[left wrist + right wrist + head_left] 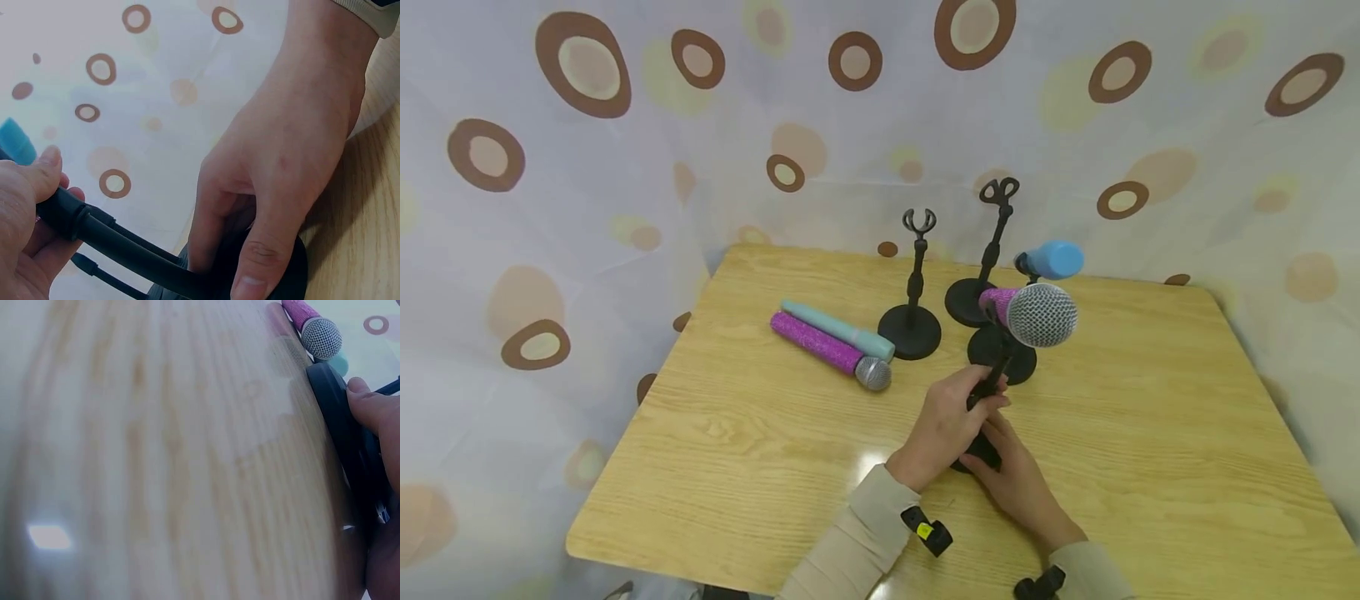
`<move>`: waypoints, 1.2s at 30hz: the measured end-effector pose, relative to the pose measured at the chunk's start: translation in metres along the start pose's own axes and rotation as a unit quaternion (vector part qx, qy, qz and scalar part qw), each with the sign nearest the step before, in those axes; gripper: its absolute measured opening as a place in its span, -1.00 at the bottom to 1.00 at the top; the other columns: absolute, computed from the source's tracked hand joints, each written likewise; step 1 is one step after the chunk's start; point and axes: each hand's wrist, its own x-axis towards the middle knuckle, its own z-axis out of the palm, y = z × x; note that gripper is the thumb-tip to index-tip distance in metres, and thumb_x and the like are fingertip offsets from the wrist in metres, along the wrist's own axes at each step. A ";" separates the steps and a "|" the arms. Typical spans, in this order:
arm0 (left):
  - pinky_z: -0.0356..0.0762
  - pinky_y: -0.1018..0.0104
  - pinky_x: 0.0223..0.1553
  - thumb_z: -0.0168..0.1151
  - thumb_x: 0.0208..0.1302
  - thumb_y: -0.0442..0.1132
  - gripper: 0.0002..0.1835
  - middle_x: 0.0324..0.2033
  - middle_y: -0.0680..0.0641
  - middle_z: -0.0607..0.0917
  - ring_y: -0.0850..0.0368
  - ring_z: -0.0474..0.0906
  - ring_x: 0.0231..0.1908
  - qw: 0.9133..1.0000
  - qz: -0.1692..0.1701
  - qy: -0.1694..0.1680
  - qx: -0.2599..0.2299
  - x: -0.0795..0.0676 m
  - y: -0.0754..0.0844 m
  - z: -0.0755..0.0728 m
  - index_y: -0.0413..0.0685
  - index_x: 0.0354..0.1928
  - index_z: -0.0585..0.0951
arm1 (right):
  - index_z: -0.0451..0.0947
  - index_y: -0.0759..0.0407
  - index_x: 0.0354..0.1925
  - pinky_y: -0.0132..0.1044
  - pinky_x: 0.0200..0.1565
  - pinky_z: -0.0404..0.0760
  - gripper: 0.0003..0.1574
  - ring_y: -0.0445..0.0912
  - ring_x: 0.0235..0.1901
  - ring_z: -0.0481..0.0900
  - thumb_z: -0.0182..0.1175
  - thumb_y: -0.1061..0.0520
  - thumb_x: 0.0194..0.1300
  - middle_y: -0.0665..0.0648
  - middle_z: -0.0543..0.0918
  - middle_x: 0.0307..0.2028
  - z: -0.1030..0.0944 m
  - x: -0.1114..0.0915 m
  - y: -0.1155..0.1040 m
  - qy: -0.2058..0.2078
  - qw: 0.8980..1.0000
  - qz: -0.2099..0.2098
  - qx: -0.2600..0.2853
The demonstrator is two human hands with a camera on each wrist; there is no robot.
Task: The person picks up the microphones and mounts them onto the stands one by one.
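Note:
My left hand [942, 423] grips the pole of a black desktop microphone stand [997, 375]. Low on the same stand, my right hand [1018, 482] holds its round base [985, 450], thumb on one side and fingers on the other. A glittery magenta microphone [1039, 315] with a silver mesh head sits in the stand's clip, tilted toward the right. The left wrist view has the left hand [28, 206] curled round the pole's collar, with the right hand [281, 162] over the base. In the right wrist view the thumb [369, 403] presses the base's face.
Two black stands [913, 329] [968, 302] with bare clips stand toward the back. Behind the held stand, another stand [1018, 362] carries a blue microphone [1055, 260]. A second magenta microphone [820, 340] and a mint-green one [838, 325] lie side by side on the wooden table [722, 450].

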 end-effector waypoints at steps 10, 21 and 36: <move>0.53 0.61 0.03 0.21 0.38 -0.11 -0.79 -0.18 0.08 0.70 0.37 0.64 -0.13 0.999 0.032 0.018 0.032 -0.001 -0.002 0.003 -0.01 -0.04 0.56 | 0.33 0.26 0.39 -0.73 0.35 -0.11 -0.20 0.25 0.41 0.27 0.35 0.13 0.26 0.21 0.25 0.46 0.000 0.000 0.002 0.001 1.000 -0.009 0.014; 0.55 0.59 0.03 0.27 0.34 -0.19 -0.69 -0.15 0.05 0.70 0.34 0.65 -0.13 0.998 0.042 0.030 0.033 0.000 -0.002 0.005 -0.07 0.06 0.50 | 0.31 0.19 0.41 -0.51 0.45 0.06 -0.18 0.20 0.42 0.28 0.36 0.12 0.25 0.18 0.26 0.46 -0.002 0.000 -0.001 -0.004 1.000 0.003 -0.002; 0.58 0.57 -0.03 0.28 0.34 -0.13 -0.82 -0.22 0.08 0.71 0.36 0.66 -0.15 0.997 0.012 0.045 0.056 -0.002 0.002 0.006 0.02 -0.08 0.57 | 0.30 0.17 0.42 -0.65 0.40 -0.09 -0.18 0.19 0.44 0.24 0.34 0.08 0.28 0.17 0.24 0.47 -0.003 0.000 -0.002 -0.011 1.000 0.018 0.011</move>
